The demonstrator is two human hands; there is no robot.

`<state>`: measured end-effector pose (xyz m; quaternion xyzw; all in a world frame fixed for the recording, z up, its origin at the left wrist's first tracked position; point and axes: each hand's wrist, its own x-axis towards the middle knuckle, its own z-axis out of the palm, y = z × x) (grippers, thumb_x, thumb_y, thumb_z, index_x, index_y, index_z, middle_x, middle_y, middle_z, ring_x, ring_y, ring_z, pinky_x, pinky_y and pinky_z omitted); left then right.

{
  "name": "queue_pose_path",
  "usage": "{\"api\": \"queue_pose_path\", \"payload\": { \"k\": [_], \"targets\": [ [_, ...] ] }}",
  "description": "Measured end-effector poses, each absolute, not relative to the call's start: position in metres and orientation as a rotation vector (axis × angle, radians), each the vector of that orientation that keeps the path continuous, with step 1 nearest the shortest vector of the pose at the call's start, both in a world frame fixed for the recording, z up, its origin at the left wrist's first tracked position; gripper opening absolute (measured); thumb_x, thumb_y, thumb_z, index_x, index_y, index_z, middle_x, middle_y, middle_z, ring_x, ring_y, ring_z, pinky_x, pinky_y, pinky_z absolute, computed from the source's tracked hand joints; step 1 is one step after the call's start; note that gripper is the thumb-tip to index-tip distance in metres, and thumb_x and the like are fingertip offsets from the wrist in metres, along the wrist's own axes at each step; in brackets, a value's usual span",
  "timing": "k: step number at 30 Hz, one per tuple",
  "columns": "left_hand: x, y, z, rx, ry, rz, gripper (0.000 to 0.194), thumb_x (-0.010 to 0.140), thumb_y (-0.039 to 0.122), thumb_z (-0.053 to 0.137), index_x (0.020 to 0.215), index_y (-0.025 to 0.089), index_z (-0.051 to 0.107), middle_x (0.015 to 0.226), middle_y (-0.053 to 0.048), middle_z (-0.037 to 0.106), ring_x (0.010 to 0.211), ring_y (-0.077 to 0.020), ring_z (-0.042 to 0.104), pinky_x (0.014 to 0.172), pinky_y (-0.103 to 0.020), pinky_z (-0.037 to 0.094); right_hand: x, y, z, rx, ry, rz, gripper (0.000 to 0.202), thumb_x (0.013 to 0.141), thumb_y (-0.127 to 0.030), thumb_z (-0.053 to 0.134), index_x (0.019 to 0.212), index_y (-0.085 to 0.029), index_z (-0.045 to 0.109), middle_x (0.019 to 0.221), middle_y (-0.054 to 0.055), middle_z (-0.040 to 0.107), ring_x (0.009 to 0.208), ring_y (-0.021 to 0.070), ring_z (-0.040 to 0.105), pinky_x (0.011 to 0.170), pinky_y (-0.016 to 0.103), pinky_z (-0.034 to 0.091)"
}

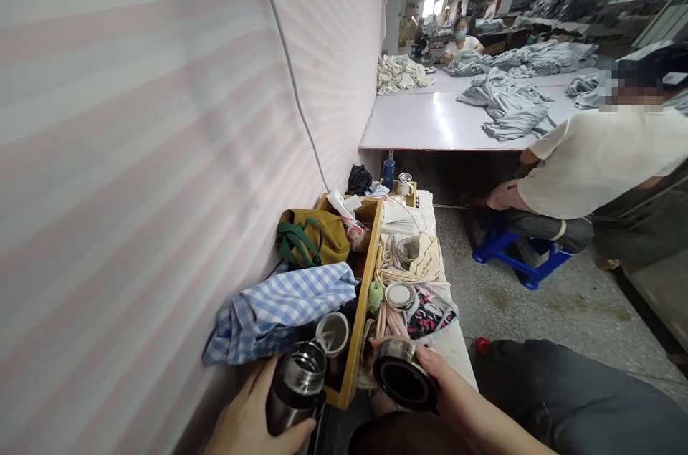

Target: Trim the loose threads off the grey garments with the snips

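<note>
My left hand is wrapped round a dark steel thermos. The thermos has no lid on it, and its shiny metal neck shows at the top. My right hand grips a round thermos lid by its metal side, with the black inside facing me. Thermos and lid are apart. Just beyond the thermos mouth, a light round cup stands in a long wooden box. A blue checked cloth hangs over the box's left side.
A mustard bag with green straps lies in the box. Beside it are tape rolls, cords and fabric scraps on a narrow bench. A striped wall covering closes the left. A person sits on a blue stool at right.
</note>
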<state>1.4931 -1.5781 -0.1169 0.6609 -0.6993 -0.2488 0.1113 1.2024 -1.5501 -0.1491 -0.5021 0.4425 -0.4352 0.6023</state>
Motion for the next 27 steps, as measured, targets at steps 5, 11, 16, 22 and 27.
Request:
{"api": "queue_pose_path", "payload": {
  "k": [5,11,16,22,27],
  "targets": [
    [1.496,-1.585,-0.115,1.926,-2.166,-0.706,0.063,0.06,0.033,0.066,0.123,0.026,0.061,0.121,-0.005,0.07,0.11,-0.0304,0.066,0.092,-0.035,0.054,1.199,-1.55,-0.152,-0.98,0.947,-1.002,0.07,0.088,-0.075,0.033,0.118,-0.022,0.067,0.113,0.012,0.067,0.118,0.0323,0.057,0.095,0.05,0.047],
    [1.503,-1.585,-0.116,1.922,-2.268,-0.633,0.067,0.061,0.033,0.067,0.128,0.025,0.059,0.123,-0.007,0.068,0.111,-0.0314,0.066,0.092,-0.037,0.054,1.2,-1.554,-0.147,-0.866,0.845,-0.986,0.068,0.084,-0.075,0.041,0.119,-0.022,0.066,0.11,0.011,0.068,0.115,0.0323,0.058,0.095,0.048,0.047],
    [1.503,-1.584,-0.113,1.928,-2.234,-0.686,0.068,0.063,0.032,0.067,0.13,0.027,0.057,0.123,-0.006,0.068,0.109,-0.0321,0.066,0.089,-0.039,0.055,1.199,-1.555,-0.143,-0.797,0.752,-0.977,0.064,0.084,-0.071,0.047,0.119,-0.021,0.065,0.119,0.011,0.065,0.113,0.0312,0.059,0.102,0.048,0.041],
    [1.501,-1.585,-0.111,1.976,-2.231,-0.776,0.071,0.062,0.031,0.068,0.132,0.027,0.055,0.128,-0.006,0.065,0.115,-0.0301,0.063,0.094,-0.037,0.053,1.201,-1.557,-0.135,-0.843,0.783,-0.969,0.068,0.082,-0.074,0.047,0.12,-0.02,0.066,0.121,0.012,0.063,0.116,0.0324,0.056,0.108,0.051,0.034],
    [1.5,-1.585,-0.114,1.997,-2.211,-0.765,0.07,0.062,0.031,0.069,0.131,0.029,0.056,0.13,-0.004,0.064,0.118,-0.0295,0.061,0.096,-0.037,0.052,1.201,-1.555,-0.138,-0.784,0.759,-0.99,0.061,0.085,-0.069,0.049,0.117,-0.021,0.067,0.126,0.012,0.06,0.121,0.0316,0.053,0.11,0.05,0.031]
  ]
}}
